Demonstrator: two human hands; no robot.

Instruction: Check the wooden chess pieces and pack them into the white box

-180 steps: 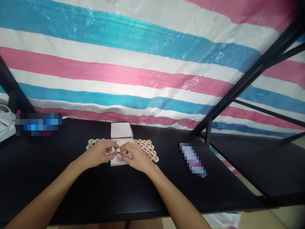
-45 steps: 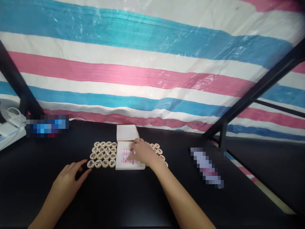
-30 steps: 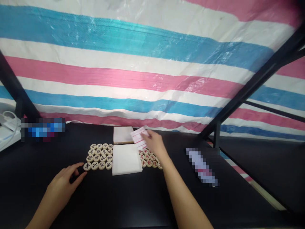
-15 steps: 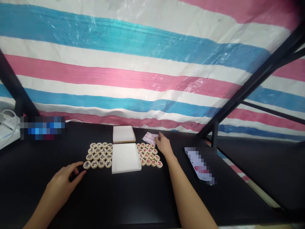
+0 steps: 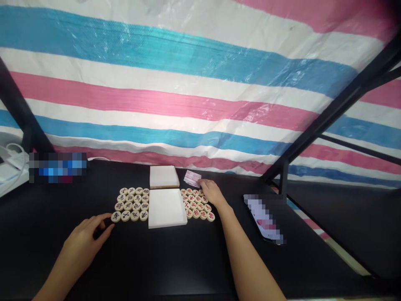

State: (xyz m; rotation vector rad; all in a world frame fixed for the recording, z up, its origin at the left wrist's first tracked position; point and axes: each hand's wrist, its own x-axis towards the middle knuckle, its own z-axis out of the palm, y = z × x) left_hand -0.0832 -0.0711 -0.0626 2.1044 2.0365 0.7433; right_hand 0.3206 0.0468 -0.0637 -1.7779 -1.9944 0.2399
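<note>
Round wooden Chinese chess pieces with black characters (image 5: 128, 206) lie in close rows on the dark table. My left hand (image 5: 86, 236) is at their near left corner, thumb and forefinger apart, fingertips at the corner piece (image 5: 115, 216). Another block of pieces, with red characters (image 5: 196, 205), lies to the right of a white open box tray (image 5: 166, 208). My right hand (image 5: 212, 192) reaches over the far right corner of the red block and hides some pieces there. Its stretched fingertips touch the right edge of a pink and white paper slip (image 5: 192, 178).
A second shallow box part (image 5: 164, 176) lies just behind the white tray. To the right is a phone (image 5: 263, 219) with a blurred screen. A blurred blue item (image 5: 59, 167) and a white device with a cable (image 5: 14, 161) are at the left. Black frame bars (image 5: 332, 106) slant up before a striped sheet (image 5: 175, 96).
My right hand has moved left and slightly down onto the paper slip's edge. The slip has shifted a little left and back. My left hand stays at the corner piece.
</note>
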